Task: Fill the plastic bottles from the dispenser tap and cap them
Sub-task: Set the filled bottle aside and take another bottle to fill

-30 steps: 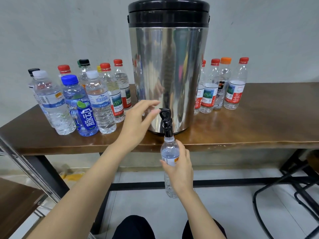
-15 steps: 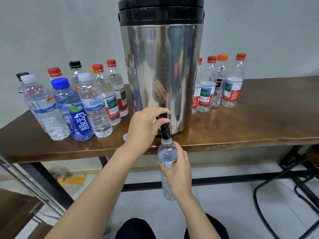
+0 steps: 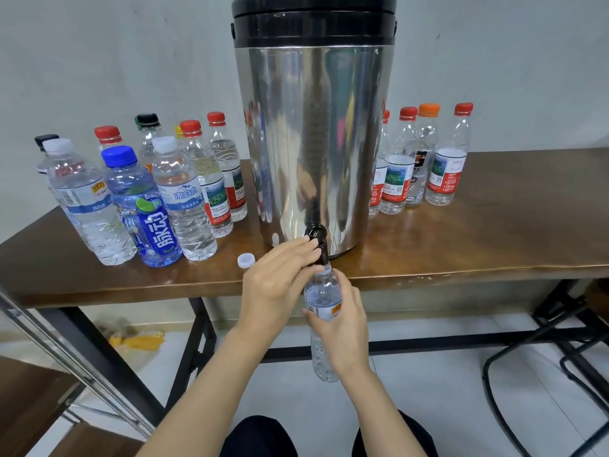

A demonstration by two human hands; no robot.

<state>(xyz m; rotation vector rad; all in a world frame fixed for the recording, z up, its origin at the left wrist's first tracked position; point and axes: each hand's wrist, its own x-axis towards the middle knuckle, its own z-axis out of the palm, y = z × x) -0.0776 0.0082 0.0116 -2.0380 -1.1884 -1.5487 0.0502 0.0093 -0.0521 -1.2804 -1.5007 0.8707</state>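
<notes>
The table (image 3: 478, 245) carried the steel dispenser (image 3: 313, 143) close to its front edge. That let the tap (image 3: 318, 239) reach past the wood, with room for a bottle to hang beneath it. Capped bottles stood in two groups, one on the left (image 3: 158, 199) and one on the right (image 3: 421, 166), well clear of the working spot.

The open bottle (image 3: 321, 295) hung upright just in front of the table edge, its mouth right up under the spout. The right hand (image 3: 342, 324) was wrapped round its middle to keep it steady there. The left hand (image 3: 276, 282) pinched the tap, fingers over the lever and thumb below, placed to work it.

The bottle was clear and ribbed, with a pale label bearing a small orange mark. Its water level was too hard to read. Its likely cap (image 3: 246, 260), small and white, lay on the table just left of the tap, handy for closing.
</notes>
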